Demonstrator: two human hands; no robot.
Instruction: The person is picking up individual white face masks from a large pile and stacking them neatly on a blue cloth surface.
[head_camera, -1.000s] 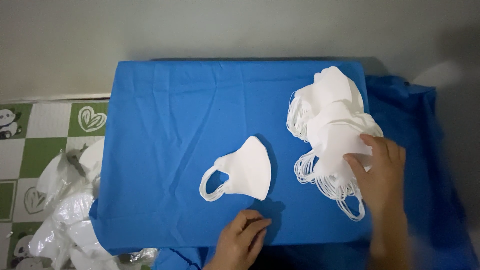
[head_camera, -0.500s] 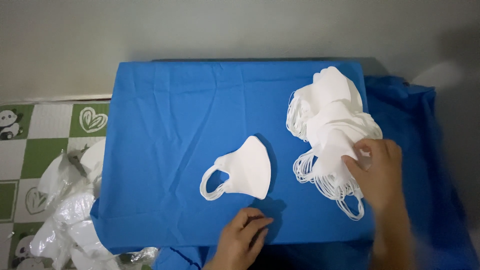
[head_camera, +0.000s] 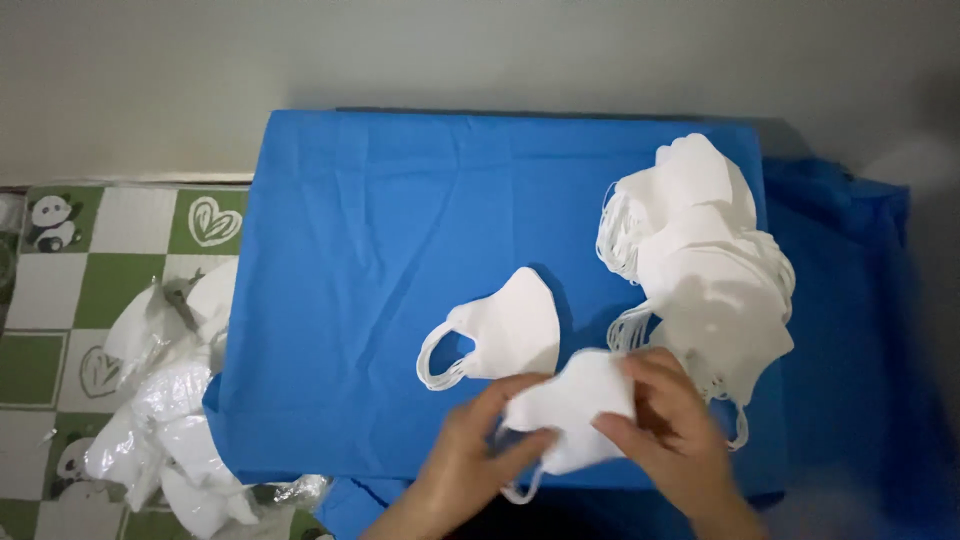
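Across the tabletop (head_camera: 400, 230) lies a blue cloth (head_camera: 380, 300), creased here and there and hanging off the near edge; more blue fabric (head_camera: 850, 330) spreads to my right beyond it. On the right side of the cloth sits a pile of white face masks (head_camera: 700, 260), stacked loosely with their ear loops spilling out along the left and bottom edges. Off the cloth to my left, on the green-and-white checked floor (head_camera: 60, 290), there is a heap of crumpled clear plastic wrappers (head_camera: 165, 410).

Near the middle of the cloth a single white mask (head_camera: 505, 330) lies flat on its own, ear loops pointing left, well clear of my hands but just above them.

At the near edge I hold another white mask (head_camera: 575, 405) between both hands, just beside the bottom of the pile. My left hand (head_camera: 470, 455) has its fingers closed on the mask's left end, thumb pressed over the fabric. My right hand (head_camera: 670, 430) grips the right end, fingers curled over the top. One ear loop dangles below my left hand.
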